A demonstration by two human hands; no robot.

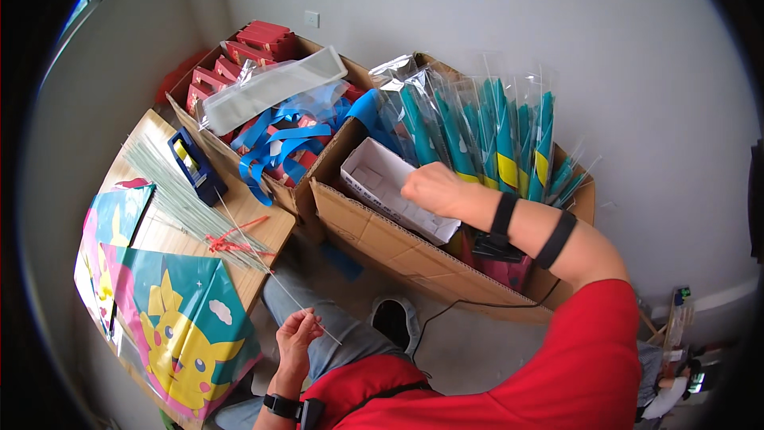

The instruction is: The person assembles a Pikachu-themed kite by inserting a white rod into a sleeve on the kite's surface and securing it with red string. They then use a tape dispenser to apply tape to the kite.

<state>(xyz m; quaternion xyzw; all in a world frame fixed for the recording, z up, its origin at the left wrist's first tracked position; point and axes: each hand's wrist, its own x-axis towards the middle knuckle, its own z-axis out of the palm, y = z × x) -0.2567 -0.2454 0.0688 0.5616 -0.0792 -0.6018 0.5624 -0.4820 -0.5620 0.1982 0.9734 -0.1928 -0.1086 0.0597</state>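
Between the fingertips of my left hand (297, 336) is a thin pale rod (280, 280), slanting from the table edge down past my lap. My right hand (434, 189) is closed over a narrow white box (382, 171) that sits inside a large cardboard box (374, 240). Its fingertips point down and are hidden, so I cannot make out what they hold. On the wooden table (147, 231) to my left lies a bundle of similar rods (171, 191), tied with red string (231, 240). Beside it rests a folded teal and pink sheet (179, 326) printed with a yellow cartoon figure.
A blue tape dispenser (195, 167) stands on the table. Several teal and yellow rolls in clear sleeves (497, 139) stand upright in the large box. Another cardboard box (231, 161) holds red packets (267, 36), blue ribbon (298, 139) and a clear plastic bag (274, 91). A black cable (446, 306) trails down the box.
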